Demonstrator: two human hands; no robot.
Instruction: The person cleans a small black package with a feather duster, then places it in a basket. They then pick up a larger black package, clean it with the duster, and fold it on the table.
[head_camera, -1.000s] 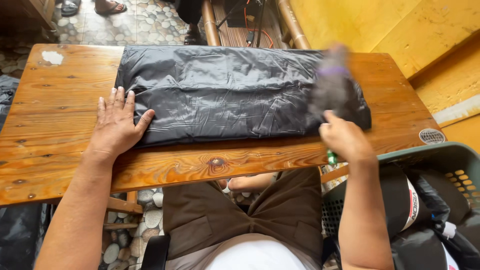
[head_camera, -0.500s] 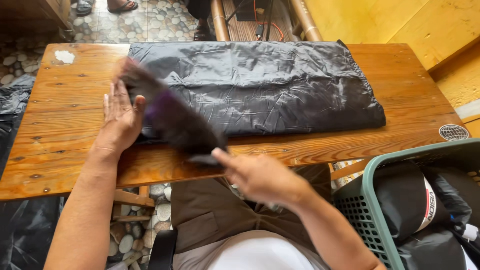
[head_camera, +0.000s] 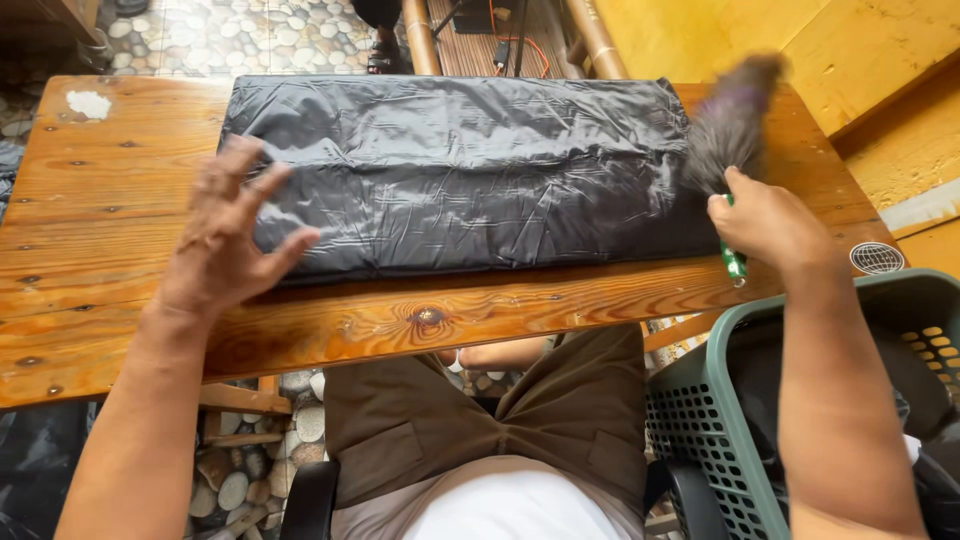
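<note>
A flat package wrapped in shiny black plastic (head_camera: 470, 170) lies along a wooden table (head_camera: 110, 200). My left hand (head_camera: 225, 235) is spread open, palm down, at the package's left end, fingers over its edge. My right hand (head_camera: 765, 225) grips the green handle of a grey feather duster (head_camera: 730, 125). The blurred duster head sits over the right end of the package.
A green plastic basket (head_camera: 730, 400) with dark contents stands at my right side beside my lap. Yellow wooden boards (head_camera: 880, 60) lie beyond the table's far right corner. A pebble floor (head_camera: 200, 30) runs past the far edge. A round sticker (head_camera: 876, 258) marks the table's right edge.
My right hand swept the duster from the right end of the package to the left near my other hand, then back to the right end. My left hand stayed in place.
</note>
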